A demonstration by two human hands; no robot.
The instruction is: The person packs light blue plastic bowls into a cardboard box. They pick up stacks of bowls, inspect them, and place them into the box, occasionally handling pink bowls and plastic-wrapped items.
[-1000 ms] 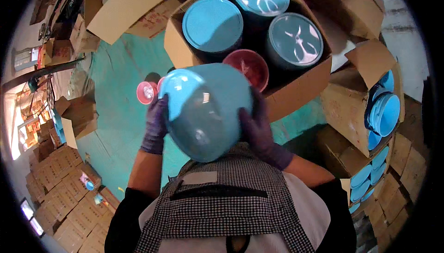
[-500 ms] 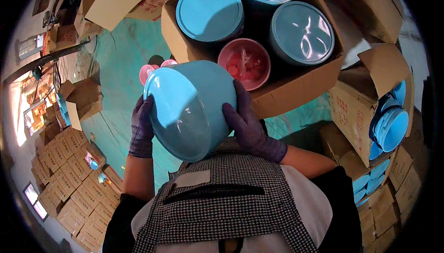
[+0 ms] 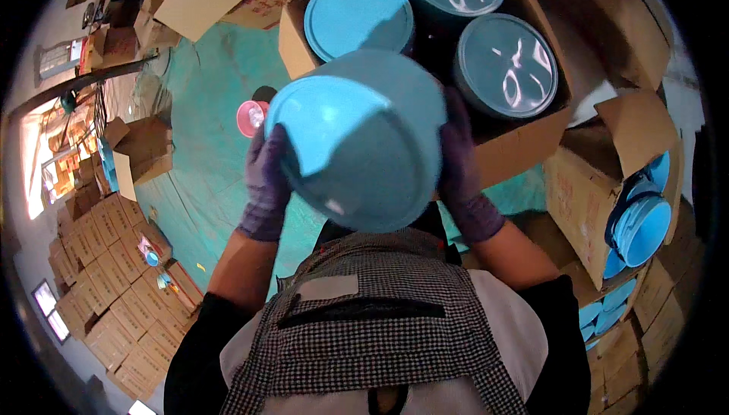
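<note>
Both of my hands wear purple-grey gloves and hold a large round blue plastic tub [image 3: 357, 149] between them. Its flat round end tips toward me, partly in shadow. My left hand [image 3: 266, 179] grips the tub's left side, the thumb lying against the rim. On the opposite side my right hand [image 3: 462, 160] is pressed along the wall, its fingertips partly hidden. Just beyond the tub stands an open cardboard box [image 3: 524, 142] with several lidded blue tubs [image 3: 357, 12] upright in it. The held tub overlaps the box's near left corner in the view.
A small pink tub [image 3: 250, 119] sits on the green floor sheet [image 3: 205, 149]. To the right, another open carton [image 3: 577, 195] has stacked blue tubs [image 3: 645, 225] at its side. Sealed cartons [image 3: 129, 286] are piled at the left. An open box [image 3: 140, 149] lies beyond them.
The tub has moved right and up in the view, turning its flat end more toward me. It now hides the red-pink tub in the box. Both hands keep hold.
</note>
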